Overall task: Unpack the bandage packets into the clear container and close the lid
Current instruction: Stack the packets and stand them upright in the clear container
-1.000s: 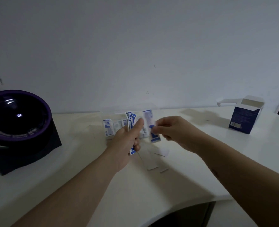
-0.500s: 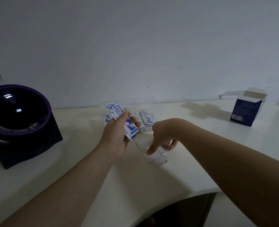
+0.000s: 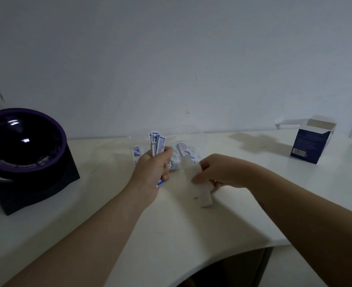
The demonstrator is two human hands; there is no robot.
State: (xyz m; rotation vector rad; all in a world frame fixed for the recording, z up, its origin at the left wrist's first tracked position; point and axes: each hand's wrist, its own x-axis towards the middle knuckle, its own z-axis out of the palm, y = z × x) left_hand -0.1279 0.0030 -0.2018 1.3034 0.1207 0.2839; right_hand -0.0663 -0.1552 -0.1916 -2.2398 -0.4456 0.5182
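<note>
- left grip [image 3: 152,169] curled round bandage packets [image 3: 157,142], ends sticking above it;
- right grip [image 3: 217,172] pinches a blurred white strip [image 3: 188,169] beside its fingers;
- clear container [image 3: 191,137] just behind both

Both bare forearms reached in from the lower corners toward the centre of view. The left hand [image 3: 150,169] was closed in a fist, back toward the camera, gripping a bunch of bandage packets [image 3: 158,142] held upright. The right hand [image 3: 219,170] faced knuckles-up, fingers curled, pinching pale strips [image 3: 193,177]. These were blurred, so the exact finger placement could not be determined.
</note>
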